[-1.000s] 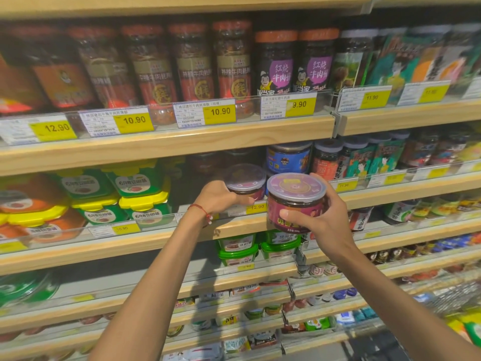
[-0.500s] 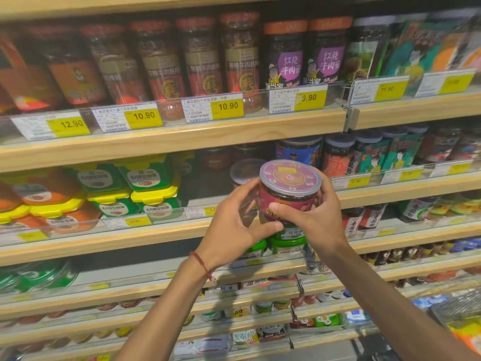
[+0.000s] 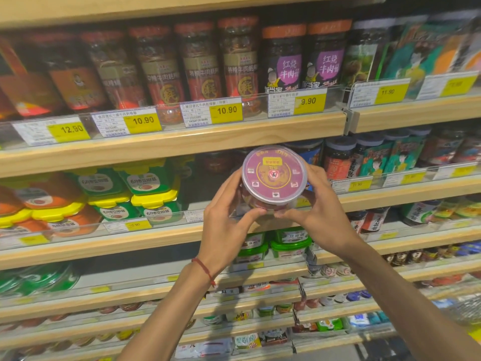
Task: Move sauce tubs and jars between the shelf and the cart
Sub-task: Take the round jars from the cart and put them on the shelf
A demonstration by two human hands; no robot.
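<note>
Grip of left hand (image 3: 223,226) and right hand (image 3: 324,217) tight around purple-lidded sauce tub (image 3: 274,174), before wooden shelf (image 3: 130,238).

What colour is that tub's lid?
The tub has a purple lid with yellow print; head view.

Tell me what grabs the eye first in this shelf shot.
The round clear plastic tub with a purple lid label stands out at centre, held before the middle wooden shelf between the left hand and right hand. Next come the bright yellow price tags along the upper shelf edge and the green tubs with yellow lids stacked at left.
</note>
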